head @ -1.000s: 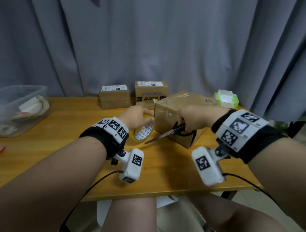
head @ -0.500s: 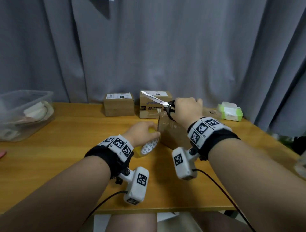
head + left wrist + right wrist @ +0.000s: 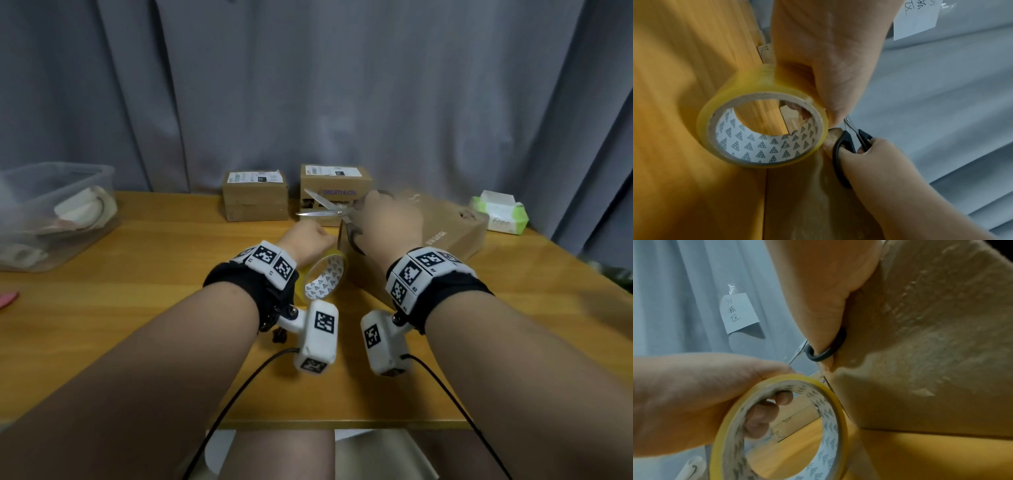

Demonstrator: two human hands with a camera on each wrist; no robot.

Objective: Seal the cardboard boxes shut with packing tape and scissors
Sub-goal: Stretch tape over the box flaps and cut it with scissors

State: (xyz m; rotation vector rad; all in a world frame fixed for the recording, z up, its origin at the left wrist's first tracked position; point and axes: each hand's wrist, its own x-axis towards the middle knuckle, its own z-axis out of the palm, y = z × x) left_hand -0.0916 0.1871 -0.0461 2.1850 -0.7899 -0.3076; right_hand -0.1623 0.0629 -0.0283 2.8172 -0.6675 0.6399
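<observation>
My left hand (image 3: 308, 240) grips a yellowish roll of packing tape (image 3: 325, 275) (image 3: 764, 129) (image 3: 781, 426), fingers through its core, right beside the near-left corner of a large brown cardboard box (image 3: 445, 229) (image 3: 931, 353). My right hand (image 3: 387, 222) holds black-handled scissors (image 3: 329, 209) (image 3: 846, 146) with the blades spread, pointing left above the left hand. Its thumb sits in a handle ring (image 3: 826, 352). Whether a tape strip runs from roll to box is not visible.
Two small labelled cardboard boxes (image 3: 255, 195) (image 3: 334, 186) stand at the back of the wooden table (image 3: 154, 291). A clear plastic bin (image 3: 51, 212) is at the left, a green and white tissue pack (image 3: 500, 217) at the right. A grey curtain hangs behind.
My right hand has lifted the scissors from low at the box's front up over its corner and spread the blades. The left hand stays on the tape roll by the box.
</observation>
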